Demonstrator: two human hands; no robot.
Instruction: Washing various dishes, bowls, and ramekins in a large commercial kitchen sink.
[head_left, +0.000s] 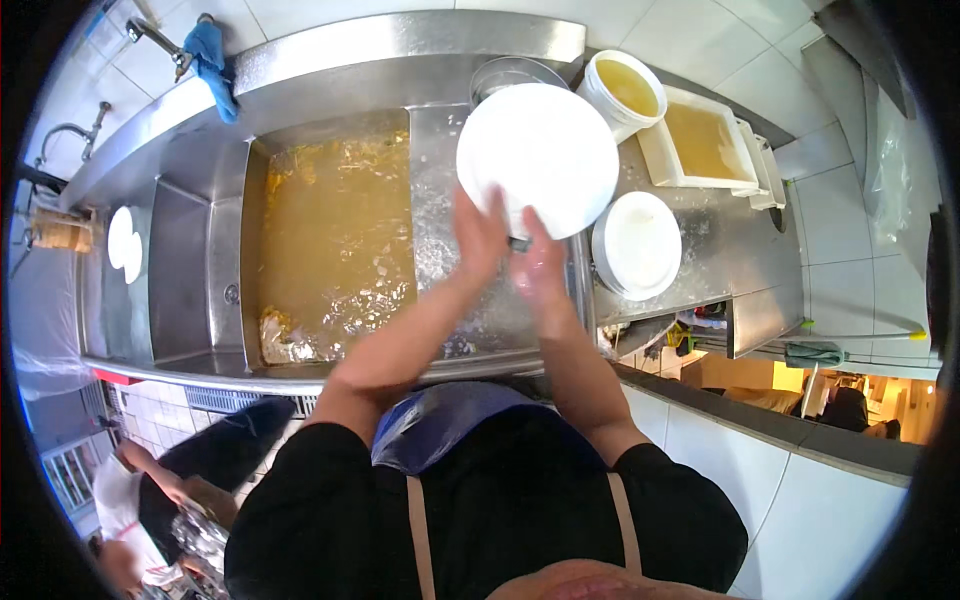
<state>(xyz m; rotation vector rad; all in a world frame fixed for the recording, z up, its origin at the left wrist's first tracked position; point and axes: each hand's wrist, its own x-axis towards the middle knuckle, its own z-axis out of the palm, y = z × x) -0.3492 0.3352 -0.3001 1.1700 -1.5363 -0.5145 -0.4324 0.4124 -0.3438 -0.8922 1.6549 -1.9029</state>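
Observation:
A large round white plate (538, 157) lies beyond my hands and partly covers a round metal container (517, 73). My left hand (480, 232), blurred, overlaps the plate's lower left edge. At its lower edge is my right hand (538, 262), wet, with the fingers pointing away from me. A small dark thing (518, 244) shows between the two hands; what it is cannot be told. Whether either hand grips the plate or this small thing is unclear. To the right of my right hand stands a stack of smaller white plates (639, 244).
Left of my hands is a sink basin of murky yellow-brown water (337, 240), then an empty steel basin (180, 277). A white bucket (630, 88) and a rectangular tub (701, 142) of yellowish liquid stand back right. Another person (139, 499) is at lower left.

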